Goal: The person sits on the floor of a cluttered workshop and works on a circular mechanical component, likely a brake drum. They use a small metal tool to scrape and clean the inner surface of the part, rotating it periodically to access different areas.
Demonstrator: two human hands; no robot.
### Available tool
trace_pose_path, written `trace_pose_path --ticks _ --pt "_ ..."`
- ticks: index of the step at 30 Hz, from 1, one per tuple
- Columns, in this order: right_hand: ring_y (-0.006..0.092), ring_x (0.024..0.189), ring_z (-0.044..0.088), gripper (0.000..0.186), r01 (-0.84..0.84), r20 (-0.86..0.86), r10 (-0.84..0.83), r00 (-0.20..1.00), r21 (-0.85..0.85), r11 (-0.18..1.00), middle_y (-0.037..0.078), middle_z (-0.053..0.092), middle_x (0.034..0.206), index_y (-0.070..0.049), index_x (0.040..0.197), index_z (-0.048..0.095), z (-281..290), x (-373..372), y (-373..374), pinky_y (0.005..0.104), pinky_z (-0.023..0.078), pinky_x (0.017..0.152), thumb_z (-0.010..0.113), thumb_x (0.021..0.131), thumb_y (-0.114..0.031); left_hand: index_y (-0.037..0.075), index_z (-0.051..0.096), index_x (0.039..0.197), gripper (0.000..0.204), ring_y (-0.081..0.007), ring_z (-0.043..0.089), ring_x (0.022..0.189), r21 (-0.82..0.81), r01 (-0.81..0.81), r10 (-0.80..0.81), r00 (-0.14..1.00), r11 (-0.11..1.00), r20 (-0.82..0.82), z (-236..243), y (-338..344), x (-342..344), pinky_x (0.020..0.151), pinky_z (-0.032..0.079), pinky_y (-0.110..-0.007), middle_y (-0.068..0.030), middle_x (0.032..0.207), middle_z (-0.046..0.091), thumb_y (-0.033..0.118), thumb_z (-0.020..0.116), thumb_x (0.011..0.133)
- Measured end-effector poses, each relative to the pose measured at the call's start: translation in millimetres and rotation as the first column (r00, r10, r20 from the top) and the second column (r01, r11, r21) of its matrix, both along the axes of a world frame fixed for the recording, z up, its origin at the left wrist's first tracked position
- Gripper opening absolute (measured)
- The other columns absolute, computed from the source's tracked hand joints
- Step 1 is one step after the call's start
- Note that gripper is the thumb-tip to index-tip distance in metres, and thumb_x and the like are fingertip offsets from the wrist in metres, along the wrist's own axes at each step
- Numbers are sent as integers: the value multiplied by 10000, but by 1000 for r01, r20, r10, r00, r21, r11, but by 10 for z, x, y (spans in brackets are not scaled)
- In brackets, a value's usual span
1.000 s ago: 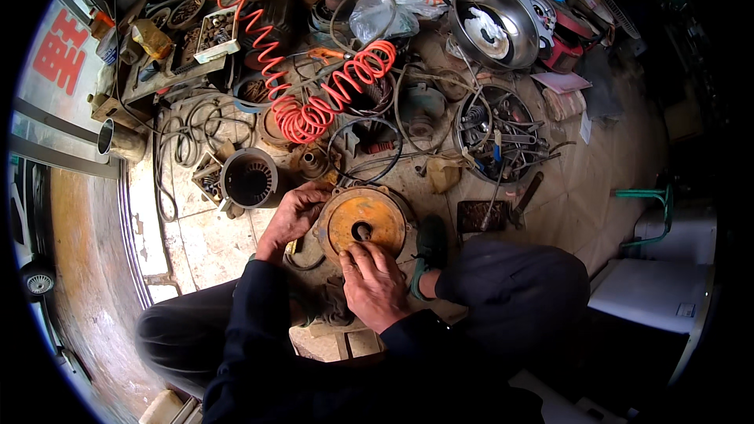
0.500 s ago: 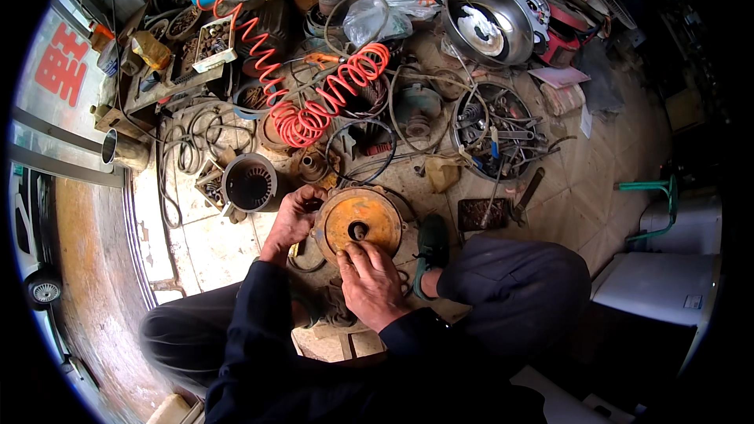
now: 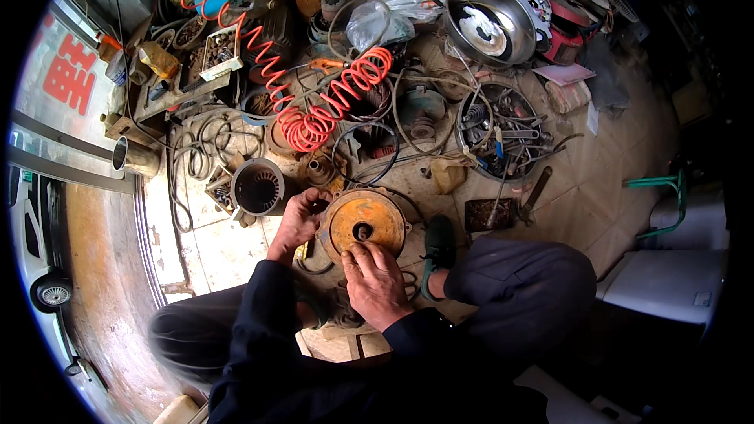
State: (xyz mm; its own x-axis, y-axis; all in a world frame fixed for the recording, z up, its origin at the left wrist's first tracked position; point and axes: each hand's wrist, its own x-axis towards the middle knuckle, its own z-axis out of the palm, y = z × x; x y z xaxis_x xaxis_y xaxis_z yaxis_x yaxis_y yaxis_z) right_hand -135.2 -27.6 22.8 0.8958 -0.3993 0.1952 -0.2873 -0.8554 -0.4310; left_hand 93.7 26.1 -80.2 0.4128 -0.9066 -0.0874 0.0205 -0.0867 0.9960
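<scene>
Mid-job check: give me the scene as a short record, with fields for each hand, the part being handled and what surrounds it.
Left hand: at the upper-left edge of the round orange part; exact grip unclear
Right hand: fingers on the lower part of its face, just below the centre
Part surface: worn orange, dark opening in the middle
Left of part: grey hollow cylinder with slotted inner wall
Beyond part: red coiled hose
Right of part: dark shoe
Farther right: heap of metal tools
</scene>
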Motion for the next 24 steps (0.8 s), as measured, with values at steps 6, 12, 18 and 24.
trace_pose_path --ticks 6,12,18,24 --pt "325 1253 499 400 3 -9 -3 1000 -4 1000 147 580 1280 22 1204 663 21 -7 6 463 439 1073 588 861 -168 -10 684 965 161 -109 618 914 -12 -93 93 996 996 -3 10 -42 -30 846 501 -261 -36 955 682 -117 715 848" --pt "329 1248 509 390 7 -3 -7 1000 22 1000 143 599 1262 23 1177 674 19 -28 -5 450 441 1072 623 842 -170 -13 690 981 165 -107 628 948 30 9 -11 997 999 79 118 -21 -25 851 507 -267 -33 1024 668 -111 715 851" --pt "388 1248 530 471 235 130 -275 953 262 936 190 595 1285 12 1139 667 151 -152 -285 473 477 1022 848 722 -109 2 670 942 155 -92 609 899 19 -96 97 995 995 -27 -70 -60 -99 823 506 -267 -1 944 660 -60 764 835" --pt "454 1420 311 1137 140 -169 -108 980 193 971 227 373 1517 38 1433 412 351 252 -610 512 322 1159 976 506 -300 23 761 992 304 -266 706 911 -178 -41 114 900 983 422 -64 -113 -52 816 559 -355 -140 987 735 -11 791 691"
